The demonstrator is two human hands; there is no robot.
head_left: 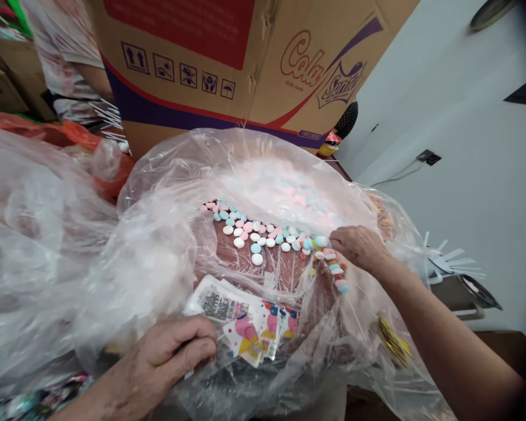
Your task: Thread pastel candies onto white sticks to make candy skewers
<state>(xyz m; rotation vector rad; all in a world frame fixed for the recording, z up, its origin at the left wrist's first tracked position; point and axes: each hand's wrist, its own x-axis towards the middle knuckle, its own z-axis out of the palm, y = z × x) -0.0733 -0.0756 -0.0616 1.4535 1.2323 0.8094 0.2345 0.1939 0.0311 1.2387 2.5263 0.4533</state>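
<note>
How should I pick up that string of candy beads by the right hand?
Pinch the candy string at its top end, beside the right hand, coming from above. It lies free on the plastic bag, curving down from the loose candies, so the upper end is easiest to lift.

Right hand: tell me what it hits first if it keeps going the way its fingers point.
The right hand points leftward, so it would likely first meet the pastel candies in the clear plastic bag; depth is uncertain.

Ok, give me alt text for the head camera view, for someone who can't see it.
Two bare hands work in a large clear plastic bag of pastel round candies: the right hand picks at the candies, the left hand pinches printed paper packets. A big cardboard box stands behind.
</note>
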